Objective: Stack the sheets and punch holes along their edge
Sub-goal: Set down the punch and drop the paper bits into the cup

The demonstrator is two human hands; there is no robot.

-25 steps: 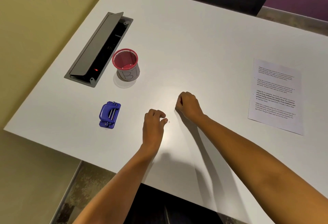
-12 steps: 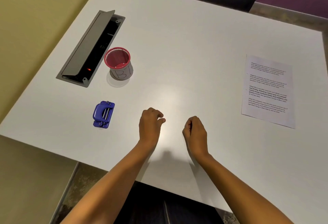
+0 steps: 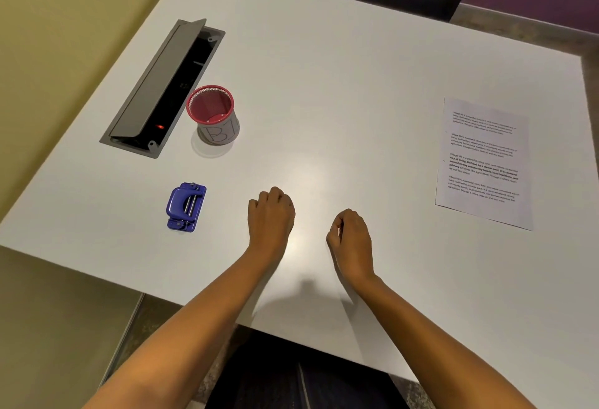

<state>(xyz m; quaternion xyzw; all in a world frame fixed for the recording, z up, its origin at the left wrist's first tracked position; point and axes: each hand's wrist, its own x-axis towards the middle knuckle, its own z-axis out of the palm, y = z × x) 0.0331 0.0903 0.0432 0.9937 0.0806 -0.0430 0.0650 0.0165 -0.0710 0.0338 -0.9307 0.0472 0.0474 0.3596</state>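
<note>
The printed sheets [image 3: 484,162] are laid flat at the right of the white table [image 3: 340,68], long axis running away from the viewer, text lines across. The blue hole punch [image 3: 186,207] is set at the near left, its length likewise pointing away — a red mesh cup [image 3: 214,113] and an open cable hatch [image 3: 162,87] beyond it. The left hand [image 3: 271,214] and right hand [image 3: 351,240] are curled loosely closed over the table, nothing seen held. Yellow and purple walls are seen around.
</note>
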